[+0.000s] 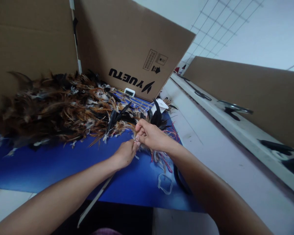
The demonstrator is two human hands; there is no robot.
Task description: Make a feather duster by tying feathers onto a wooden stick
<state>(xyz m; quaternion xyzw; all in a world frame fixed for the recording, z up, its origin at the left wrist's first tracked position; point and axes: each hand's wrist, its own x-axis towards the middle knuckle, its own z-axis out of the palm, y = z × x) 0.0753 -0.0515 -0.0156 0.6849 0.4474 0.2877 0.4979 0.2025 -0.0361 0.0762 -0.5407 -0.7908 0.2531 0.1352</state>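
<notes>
My left hand [125, 154] and my right hand [150, 134] meet over the blue table [71, 169], both closed in a pinch with fingertips touching. Brownish feathers [130, 126] stick up just beyond the fingers, and the left fingers appear closed on their pale ends. What the right fingertips grip is too small to make out. A pale flat strip [96, 201] slants down from under my left wrist past the table's front edge. Beside the right wrist lie loose feathers and red and pink strings [167, 164], with a clear plastic loop [165, 184] nearer me.
A heap of brown and black feathers [71, 111] covers the table's left side. Cardboard panels [132, 42] stand behind it. A small white-framed device [129, 92] and a white paper [161, 106] lie at the back. Scissors [203, 95] rest on a ledge to the right.
</notes>
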